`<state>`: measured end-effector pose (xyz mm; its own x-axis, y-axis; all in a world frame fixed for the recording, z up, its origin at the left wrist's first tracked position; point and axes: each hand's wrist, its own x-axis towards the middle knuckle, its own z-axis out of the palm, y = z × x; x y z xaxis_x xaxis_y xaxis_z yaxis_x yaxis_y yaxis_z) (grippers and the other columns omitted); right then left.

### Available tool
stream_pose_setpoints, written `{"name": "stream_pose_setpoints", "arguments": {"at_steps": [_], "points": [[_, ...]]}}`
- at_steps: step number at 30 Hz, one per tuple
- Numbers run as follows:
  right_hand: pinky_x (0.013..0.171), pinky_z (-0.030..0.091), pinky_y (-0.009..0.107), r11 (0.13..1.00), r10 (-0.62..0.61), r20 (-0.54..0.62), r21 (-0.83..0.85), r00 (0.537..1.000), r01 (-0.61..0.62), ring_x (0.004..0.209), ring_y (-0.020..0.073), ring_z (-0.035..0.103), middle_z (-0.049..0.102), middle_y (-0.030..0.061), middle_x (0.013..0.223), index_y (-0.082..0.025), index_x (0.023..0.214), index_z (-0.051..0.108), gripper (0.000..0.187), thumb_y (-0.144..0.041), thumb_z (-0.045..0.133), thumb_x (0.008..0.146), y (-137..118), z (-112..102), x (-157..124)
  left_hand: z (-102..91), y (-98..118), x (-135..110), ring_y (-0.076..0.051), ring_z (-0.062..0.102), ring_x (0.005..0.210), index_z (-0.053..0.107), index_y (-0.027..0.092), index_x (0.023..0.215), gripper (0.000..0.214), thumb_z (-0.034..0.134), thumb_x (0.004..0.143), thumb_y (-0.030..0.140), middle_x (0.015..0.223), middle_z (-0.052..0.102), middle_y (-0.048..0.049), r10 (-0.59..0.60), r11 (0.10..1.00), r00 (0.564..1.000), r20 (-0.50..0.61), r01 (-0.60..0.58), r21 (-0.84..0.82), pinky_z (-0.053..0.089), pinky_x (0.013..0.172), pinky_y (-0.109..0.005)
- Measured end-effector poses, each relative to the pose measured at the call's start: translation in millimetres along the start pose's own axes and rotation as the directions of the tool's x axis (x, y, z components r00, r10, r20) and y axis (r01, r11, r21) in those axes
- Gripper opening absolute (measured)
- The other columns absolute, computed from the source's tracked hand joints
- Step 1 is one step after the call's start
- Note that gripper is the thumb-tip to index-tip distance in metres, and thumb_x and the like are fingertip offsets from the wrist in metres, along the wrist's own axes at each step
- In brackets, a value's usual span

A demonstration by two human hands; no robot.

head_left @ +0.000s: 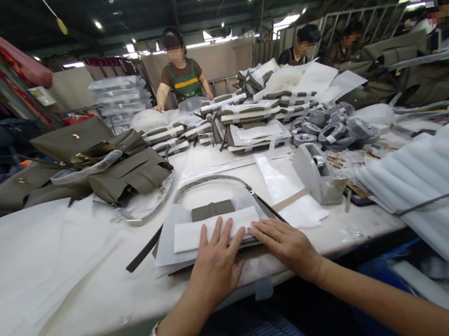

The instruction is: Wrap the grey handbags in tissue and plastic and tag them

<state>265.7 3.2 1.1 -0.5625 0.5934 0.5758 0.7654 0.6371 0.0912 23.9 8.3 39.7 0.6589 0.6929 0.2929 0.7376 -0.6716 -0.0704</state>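
A dark olive handbag lies flat before me, its wrapped handle arching away from me. White tissue paper covers much of it, and a white foam strip lies across the top. My left hand rests on the foam strip with its fingers spread. Beside it, my right hand lies flat with fingers stretched over the strip's right end and the bag's edge. A dark strap sticks out to the left of the bag.
Olive bags are heaped at left, near white sheets. A tape dispenser stands at right, before coiled wrapped straps. Foam sheets fill the right side. Wrapped bags are stacked ahead; a co-worker stands beyond.
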Motion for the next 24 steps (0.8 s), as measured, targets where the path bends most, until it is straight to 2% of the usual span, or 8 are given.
{"name": "stream_pose_setpoints", "arguments": {"at_steps": [2, 4, 8, 11, 14, 16, 19, 24], "points": [[0.105, 0.051, 0.045, 1.000, -0.003, 0.005, 0.001, 1.000, 0.003, 0.125, 0.0262, 0.056, 0.056, 0.0092, 0.140, -0.020, 0.148, 0.041, 0.051, -0.012, 0.046, 0.098, -1.4, -0.4, -2.0, 7.5, 3.7, -1.6, -0.036, 0.028, 0.144, 0.035, 0.030, 0.149, 0.069, 0.061, 0.088, 0.050, 0.156, 0.035, -0.0079, -0.022, 1.000, 0.997, -0.069, 0.022, 0.008, 0.027, 0.113, -0.062], [0.104, 0.052, 0.044, 1.000, -0.015, 0.014, 0.003, 1.000, 0.015, 0.125, 0.0261, 0.056, 0.056, 0.0090, 0.139, -0.021, 0.148, 0.041, 0.051, -0.012, 0.046, 0.097, -3.7, -5.5, -3.4, 17.4, 5.4, -4.8, -0.033, 0.030, 0.144, 0.036, 0.033, 0.148, 0.060, 0.057, 0.093, 0.043, 0.155, 0.038, -0.0037, -0.033, 0.999, 0.990, -0.135, 0.038, 0.033, 0.029, 0.114, -0.059], [0.099, 0.053, 0.042, 0.998, -0.020, 0.082, 0.061, 0.996, 0.015, 0.115, 0.0247, 0.062, 0.064, 0.0080, 0.129, -0.021, 0.136, 0.055, 0.039, -0.018, 0.047, 0.098, -1.9, -32.4, 7.9, 33.4, 5.6, -10.3, -0.029, 0.035, 0.142, 0.040, 0.036, 0.145, 0.048, 0.049, 0.098, 0.035, 0.152, 0.043, 0.0014, -0.002, 0.999, 0.968, -0.252, 0.014, 0.048, 0.031, 0.114, -0.055], [0.103, 0.048, 0.042, 0.985, 0.065, 0.096, 0.152, 0.993, -0.079, 0.102, 0.0206, 0.067, 0.071, 0.0059, 0.114, -0.022, 0.119, 0.065, 0.027, -0.028, 0.048, 0.100, 14.1, -49.4, 40.6, 37.5, 5.8, -11.2, -0.030, 0.035, 0.142, 0.040, 0.037, 0.145, 0.048, 0.049, 0.098, 0.033, 0.151, 0.043, 0.0017, -0.003, 0.999, 0.957, -0.289, 0.016, 0.041, 0.032, 0.114, -0.055], [0.107, 0.042, 0.043, 0.976, 0.176, 0.116, 0.111, 0.978, -0.188, 0.112, 0.0240, 0.061, 0.069, 0.0099, 0.118, -0.019, 0.121, 0.064, 0.030, -0.033, 0.048, 0.099, 38.6, -41.9, 89.6, 37.5, 6.4, -10.3, -0.030, 0.037, 0.141, 0.042, 0.037, 0.144, 0.046, 0.049, 0.098, 0.034, 0.150, 0.045, 0.0012, -0.010, 0.999, 0.948, -0.319, 0.024, 0.039, 0.033, 0.113, -0.055], [0.108, 0.039, 0.043, 0.962, 0.255, 0.260, 0.032, 0.931, -0.272, 0.121, 0.0281, 0.055, 0.066, 0.0135, 0.123, -0.015, 0.129, 0.058, 0.040, -0.038, 0.053, 0.096, 53.9, -24.9, 121.5, 37.6, 6.9, -9.8, -0.029, 0.038, 0.140, 0.044, 0.037, 0.143, 0.044, 0.049, 0.098, 0.034, 0.149, 0.047, 0.0006, -0.007, 0.999, 0.938, -0.347, 0.022, 0.041, 0.033, 0.113, -0.054], [0.102, 0.041, 0.042, 0.927, 0.351, 0.495, -0.063, 0.795, -0.371, 0.115, 0.0299, 0.058, 0.071, 0.0125, 0.111, -0.015, 0.137, 0.052, 0.054, -0.045, 0.058, 0.092, 71.4, 3.7, 154.5, 40.1, 7.5, -9.9, -0.029, 0.038, 0.140, 0.048, 0.036, 0.141, 0.043, 0.050, 0.098, 0.033, 0.148, 0.048, -0.0001, 0.000, 0.999, 0.923, -0.385, 0.020, 0.048, 0.031, 0.115, -0.053], [0.076, 0.050, 0.030, 0.882, 0.429, 0.630, -0.140, 0.647, -0.450, 0.089, 0.0224, 0.068, 0.074, 0.0040, 0.095, -0.024, 0.119, 0.067, 0.034, -0.032, 0.058, 0.087, 94.6, 31.4, 165.2, 49.2, 6.9, -9.7, -0.029, 0.036, 0.142, 0.048, 0.036, 0.141, 0.044, 0.052, 0.097, 0.034, 0.151, 0.043, 0.0011, -0.006, 0.998, 0.913, -0.409, 0.031, 0.054, 0.030, 0.116, -0.052]]}}
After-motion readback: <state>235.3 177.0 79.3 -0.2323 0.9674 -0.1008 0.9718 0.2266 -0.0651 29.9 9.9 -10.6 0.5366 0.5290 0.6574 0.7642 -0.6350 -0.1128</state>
